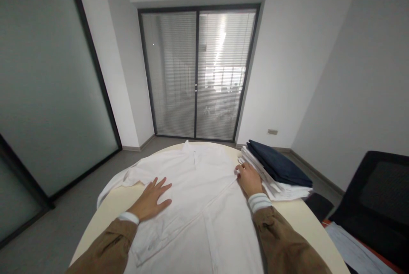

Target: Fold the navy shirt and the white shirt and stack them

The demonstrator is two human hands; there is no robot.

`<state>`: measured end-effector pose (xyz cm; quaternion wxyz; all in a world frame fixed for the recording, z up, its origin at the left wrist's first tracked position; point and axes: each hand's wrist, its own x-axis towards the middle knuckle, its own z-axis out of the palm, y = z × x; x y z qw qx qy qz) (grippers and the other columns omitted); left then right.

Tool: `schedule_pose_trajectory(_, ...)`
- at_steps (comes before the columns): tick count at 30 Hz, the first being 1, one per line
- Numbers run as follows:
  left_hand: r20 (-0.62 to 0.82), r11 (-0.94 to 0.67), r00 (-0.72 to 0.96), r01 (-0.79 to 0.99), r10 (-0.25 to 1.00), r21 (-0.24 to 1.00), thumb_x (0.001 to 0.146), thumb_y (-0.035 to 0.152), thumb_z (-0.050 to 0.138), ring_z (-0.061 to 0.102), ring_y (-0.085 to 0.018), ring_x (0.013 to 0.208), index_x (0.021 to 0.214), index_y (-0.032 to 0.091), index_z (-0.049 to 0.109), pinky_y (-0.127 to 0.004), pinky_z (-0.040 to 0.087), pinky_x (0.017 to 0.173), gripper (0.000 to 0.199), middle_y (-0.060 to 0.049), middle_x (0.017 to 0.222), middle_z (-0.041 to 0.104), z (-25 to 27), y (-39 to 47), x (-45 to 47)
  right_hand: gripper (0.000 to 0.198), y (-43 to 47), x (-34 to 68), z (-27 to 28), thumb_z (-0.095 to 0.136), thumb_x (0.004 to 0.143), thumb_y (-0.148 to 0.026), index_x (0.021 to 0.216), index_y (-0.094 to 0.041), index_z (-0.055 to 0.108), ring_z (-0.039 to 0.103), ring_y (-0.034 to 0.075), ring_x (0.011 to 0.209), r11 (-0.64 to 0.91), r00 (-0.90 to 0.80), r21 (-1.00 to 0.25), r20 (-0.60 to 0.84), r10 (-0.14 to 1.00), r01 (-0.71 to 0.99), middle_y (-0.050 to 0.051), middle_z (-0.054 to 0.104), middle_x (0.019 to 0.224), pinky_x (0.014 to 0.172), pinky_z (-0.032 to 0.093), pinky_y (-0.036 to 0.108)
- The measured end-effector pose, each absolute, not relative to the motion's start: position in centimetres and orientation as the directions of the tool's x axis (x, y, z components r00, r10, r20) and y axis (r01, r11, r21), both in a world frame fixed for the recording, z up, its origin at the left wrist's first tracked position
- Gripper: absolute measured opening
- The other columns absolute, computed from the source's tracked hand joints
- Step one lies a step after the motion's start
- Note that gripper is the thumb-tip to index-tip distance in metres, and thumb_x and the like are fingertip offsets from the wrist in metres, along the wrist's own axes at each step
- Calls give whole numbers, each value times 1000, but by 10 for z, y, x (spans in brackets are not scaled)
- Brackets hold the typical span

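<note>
A white shirt (191, 197) lies spread over the round table, its collar end at the far side. One sleeve (166, 235) is laid slantwise across the shirt's body towards the lower left; the other stretches out past the table's left edge. My left hand (151, 199) rests flat on the shirt's left side, fingers spread. At the right edge of the shirt, my right hand (249, 178) has its fingers bent together on the cloth, pinching it beside the folded stack. The fingertips are partly hidden.
A stack of folded white clothes (271, 186) with dark blue folded cloth (277, 161) on top sits at the right of the cream table (306, 218). A black mesh chair (377, 197) holds papers (354, 248) at right. Glass doors (196, 73) stand behind.
</note>
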<state>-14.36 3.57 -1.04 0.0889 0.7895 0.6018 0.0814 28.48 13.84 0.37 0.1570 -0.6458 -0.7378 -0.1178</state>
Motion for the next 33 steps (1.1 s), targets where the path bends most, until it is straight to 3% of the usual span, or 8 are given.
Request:
schedule_pose_trajectory(7,41,-282,281,928,959,245,88,70,42,9,-36,148,147,31,41,-55,16,118,71,-6,160,23,-14,37,-148,27,137,284,-3,42,91,-13,97,-16,69,65,20,85,-73,114,-132,337,934,989,13,64,102,77,44,30)
schedule_pose_trajectory(17,14,-269,273,935,962,230,87,67,47,6,-37,148,149,30,38,-57,15,118,73,-7,161,20,-6,32,-143,33,129,280,3,40,92,-15,104,-15,70,60,24,105,-43,68,-94,279,958,995,16,64,110,91,41,32)
schedule_pose_trajectory(21,-20,-290,301,931,953,220,83,71,49,5,-37,148,151,30,33,-58,10,118,82,-8,162,16,-1,28,-139,39,127,266,12,40,94,-29,109,-5,67,59,33,107,-98,110,-63,224,968,993,24,64,108,90,43,41)
schedule_pose_trajectory(24,-57,-305,328,919,943,248,75,73,58,4,-39,149,153,28,27,-59,8,117,95,-10,162,15,2,25,-137,44,128,246,21,42,94,-39,110,-7,67,57,37,111,-126,135,-61,194,972,990,27,60,118,87,45,47)
schedule_pose_trajectory(26,-58,-325,358,895,932,307,69,71,67,11,-39,148,154,26,27,-57,10,118,104,-12,161,20,6,23,-135,44,127,229,25,42,93,-42,120,-13,63,51,37,121,-53,65,-79,165,984,995,23,54,133,92,42,51)
schedule_pose_trajectory(28,-19,-355,395,846,919,398,65,63,75,27,-37,143,151,24,35,-50,20,117,103,-14,155,35,12,19,-133,50,124,213,28,41,94,-46,136,-21,51,39,36,134,60,-45,-124,114,992,991,17,43,148,101,35,58)
schedule_pose_trajectory(31,7,-307,366,770,930,560,73,53,71,56,-30,115,143,24,49,-41,41,102,79,-12,131,59,21,14,-131,64,119,196,23,34,94,-58,150,-29,31,20,40,144,159,-169,-208,-32,985,965,11,23,161,106,21,68)
schedule_pose_trajectory(33,-21,-224,314,721,949,656,79,48,65,61,-25,97,138,23,53,-37,46,90,66,-10,114,64,24,12,-132,71,115,191,17,30,92,-66,153,-30,24,10,43,146,188,-219,-239,-109,970,953,9,14,163,106,14,71)
